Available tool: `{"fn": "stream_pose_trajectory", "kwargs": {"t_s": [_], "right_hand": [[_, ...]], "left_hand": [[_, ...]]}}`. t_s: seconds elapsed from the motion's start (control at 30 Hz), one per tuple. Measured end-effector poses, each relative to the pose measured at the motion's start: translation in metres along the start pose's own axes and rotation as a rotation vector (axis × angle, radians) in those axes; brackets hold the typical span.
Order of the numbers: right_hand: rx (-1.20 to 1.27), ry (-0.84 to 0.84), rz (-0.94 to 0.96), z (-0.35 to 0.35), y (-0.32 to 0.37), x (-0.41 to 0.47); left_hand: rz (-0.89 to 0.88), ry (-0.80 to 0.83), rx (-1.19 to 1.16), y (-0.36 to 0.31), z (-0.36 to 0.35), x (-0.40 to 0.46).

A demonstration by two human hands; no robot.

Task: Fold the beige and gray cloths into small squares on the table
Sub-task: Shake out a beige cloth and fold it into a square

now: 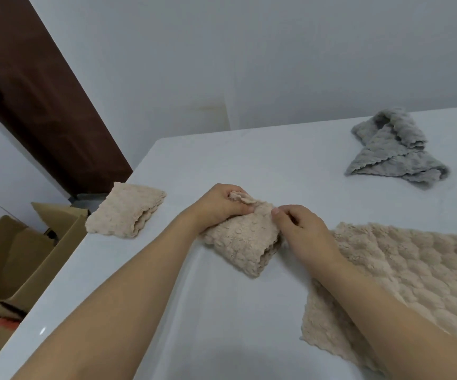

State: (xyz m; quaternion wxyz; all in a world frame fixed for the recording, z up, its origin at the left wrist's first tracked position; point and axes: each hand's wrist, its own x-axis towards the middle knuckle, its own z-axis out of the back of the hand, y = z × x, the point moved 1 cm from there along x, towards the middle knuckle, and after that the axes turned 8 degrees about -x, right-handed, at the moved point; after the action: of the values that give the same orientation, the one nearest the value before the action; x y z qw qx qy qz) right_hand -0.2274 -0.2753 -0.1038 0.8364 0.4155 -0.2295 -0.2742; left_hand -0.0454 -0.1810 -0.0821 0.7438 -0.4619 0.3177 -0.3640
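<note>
In the head view, both hands are working on one beige cloth (242,239) lying on the white surface (263,165) straight ahead of the person. The left hand (219,205) is pinching the cloth's far corner, where a few layered edges are sticking up between thumb and fingers. The right hand (301,224) is curling over the right edge of the same cloth, fingertips pressing its top layer. The cloth is lying directly between the two hands, its long axis running from the far corner under the left hand down toward the person's near side, so either hand is equally close to it. It is looking thick, bubbly in texture and already doubled over several times, with stacked scalloped edges showing at its near end.

A finished beige square (124,213) is sitting at the surface's left edge, well apart. A spread beige cloth (402,275) is lying under the right forearm, unfolded. A crumpled gray cloth (394,152) is waiting at the far right, untouched. A cardboard box (21,259) is standing beside the surface.
</note>
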Motion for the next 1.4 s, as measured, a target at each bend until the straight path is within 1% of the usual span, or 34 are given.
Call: {"fn": "stream_pose_trajectory", "kwargs": {"t_s": [0.07,0.13,0.17,0.23,0.3,0.4,0.5,0.57,0.67,0.77,0.9,1.0,1.13,1.2,1.27,1.37,1.4], "right_hand": [[0.012,0.033,-0.049,-0.003,0.001,0.009],[-0.015,0.106,-0.134,-0.005,0.004,0.025],[-0.075,0.153,-0.187,-0.006,0.005,0.034],[-0.284,0.238,-0.258,-0.005,0.009,0.051],[-0.364,0.325,-0.284,-0.003,0.009,0.062],[-0.385,0.448,-0.270,-0.005,0.005,0.065],[-0.453,0.474,-0.219,-0.003,0.001,0.066],[-0.458,0.518,-0.192,-0.001,-0.001,0.069],[-0.457,0.566,-0.155,0.000,-0.004,0.076],[-0.506,0.521,-0.102,-0.004,-0.001,0.083],[-0.726,0.401,0.054,-0.019,0.006,0.085],[-0.817,0.283,0.141,-0.031,0.005,0.084],[-0.757,0.283,0.157,-0.034,0.006,0.086],[-0.830,0.272,0.209,-0.038,0.004,0.084],[-0.899,0.194,0.263,-0.043,0.001,0.081],[-0.894,0.093,0.286,-0.049,-0.004,0.081],[-0.888,0.081,0.291,-0.050,-0.006,0.082]], "left_hand": [[0.011,-0.039,-0.049,0.007,-0.003,0.002],[0.033,-0.043,-0.087,0.009,-0.003,0.003],[0.049,-0.039,-0.116,0.009,-0.002,0.003],[0.075,-0.026,-0.185,0.010,0.000,0.002],[0.087,-0.029,-0.214,0.012,0.001,0.001],[0.105,-0.032,-0.234,0.013,0.003,0.002],[0.143,-0.070,-0.235,0.011,0.010,0.004],[0.160,-0.140,-0.139,0.012,0.013,0.004],[0.122,-0.218,-0.033,0.015,0.011,0.006],[0.091,-0.217,-0.033,0.016,0.006,0.004],[0.091,-0.230,-0.241,0.020,0.007,-0.004],[0.088,-0.282,-0.291,0.021,0.006,-0.006],[0.104,-0.310,-0.280,0.016,0.004,-0.006],[0.142,-0.307,-0.287,0.014,0.008,-0.009],[0.193,-0.292,-0.278,0.013,0.015,-0.016],[0.239,-0.238,-0.130,0.017,0.028,-0.040],[0.244,-0.213,-0.134,0.019,0.031,-0.050]]}}
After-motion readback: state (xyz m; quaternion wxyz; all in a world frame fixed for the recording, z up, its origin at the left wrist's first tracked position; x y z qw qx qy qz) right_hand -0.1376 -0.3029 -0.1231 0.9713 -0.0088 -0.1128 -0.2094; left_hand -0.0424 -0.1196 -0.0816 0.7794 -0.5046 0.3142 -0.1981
